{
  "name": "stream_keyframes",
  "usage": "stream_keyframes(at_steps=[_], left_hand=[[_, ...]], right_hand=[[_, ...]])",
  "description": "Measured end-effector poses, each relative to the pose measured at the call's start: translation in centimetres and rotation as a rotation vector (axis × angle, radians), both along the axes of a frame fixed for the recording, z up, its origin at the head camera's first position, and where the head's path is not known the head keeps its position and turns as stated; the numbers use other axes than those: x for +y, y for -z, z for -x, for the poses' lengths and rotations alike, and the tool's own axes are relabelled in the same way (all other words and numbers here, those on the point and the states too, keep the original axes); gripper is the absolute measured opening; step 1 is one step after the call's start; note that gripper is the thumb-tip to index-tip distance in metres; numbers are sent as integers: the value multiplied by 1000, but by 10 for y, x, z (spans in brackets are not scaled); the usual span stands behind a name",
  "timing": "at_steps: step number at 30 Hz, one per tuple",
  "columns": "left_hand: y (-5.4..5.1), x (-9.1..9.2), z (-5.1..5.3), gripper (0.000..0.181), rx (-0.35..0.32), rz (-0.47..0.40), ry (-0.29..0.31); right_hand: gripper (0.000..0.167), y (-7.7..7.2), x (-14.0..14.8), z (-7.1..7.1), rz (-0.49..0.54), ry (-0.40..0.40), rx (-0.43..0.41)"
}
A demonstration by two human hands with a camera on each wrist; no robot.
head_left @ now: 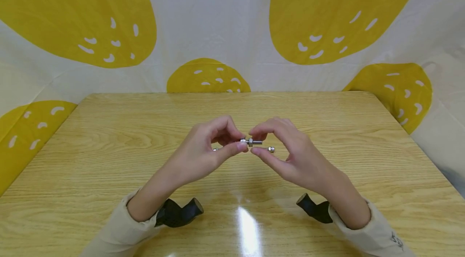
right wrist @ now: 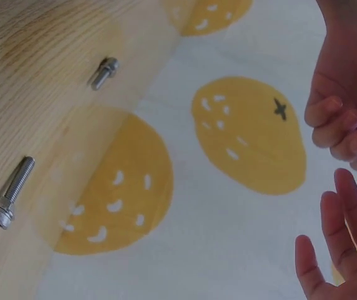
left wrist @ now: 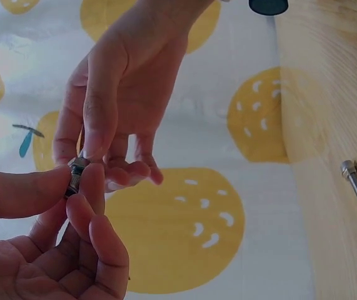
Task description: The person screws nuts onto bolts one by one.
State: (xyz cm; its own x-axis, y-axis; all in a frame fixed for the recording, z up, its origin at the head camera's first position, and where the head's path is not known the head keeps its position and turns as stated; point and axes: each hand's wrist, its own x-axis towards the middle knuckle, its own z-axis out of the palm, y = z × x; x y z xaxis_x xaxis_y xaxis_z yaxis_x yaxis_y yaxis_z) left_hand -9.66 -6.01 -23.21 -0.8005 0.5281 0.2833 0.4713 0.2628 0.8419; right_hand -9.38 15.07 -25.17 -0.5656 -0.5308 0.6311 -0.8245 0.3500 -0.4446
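In the head view, my left hand (head_left: 208, 148) pinches the head end of a small metal bolt (head_left: 258, 142) between thumb and index finger. A hex nut (head_left: 250, 142) sits on the bolt's shank, and the threaded end points right. Around that end, my right hand (head_left: 290, 150) holds its thumb and index finger curved and spread, with a visible gap between each fingertip and the shank. The left wrist view shows the nut (left wrist: 78, 162) close to the right thumb. In the right wrist view the held bolt is mostly hidden by fingers.
Behind the hands, two more bolts lie on the wooden table (head_left: 127, 128): one on the right (head_left: 271, 149), one on the left (head_left: 216, 149), partly hidden. Both wrists wear black mounts. A white cloth with yellow fruit prints (head_left: 214, 15) hangs beyond the far edge.
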Motion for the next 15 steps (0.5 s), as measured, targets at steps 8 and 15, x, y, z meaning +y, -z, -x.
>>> stream_keyframes(at_steps=[8,15], left_hand=[[0,0,0,12,1,-7,1],[1,2,0,10,-10,-15,15]], right_hand=[[18,0,-1,1,12,-18,40],[13,2,0,0,-15,3,-5]])
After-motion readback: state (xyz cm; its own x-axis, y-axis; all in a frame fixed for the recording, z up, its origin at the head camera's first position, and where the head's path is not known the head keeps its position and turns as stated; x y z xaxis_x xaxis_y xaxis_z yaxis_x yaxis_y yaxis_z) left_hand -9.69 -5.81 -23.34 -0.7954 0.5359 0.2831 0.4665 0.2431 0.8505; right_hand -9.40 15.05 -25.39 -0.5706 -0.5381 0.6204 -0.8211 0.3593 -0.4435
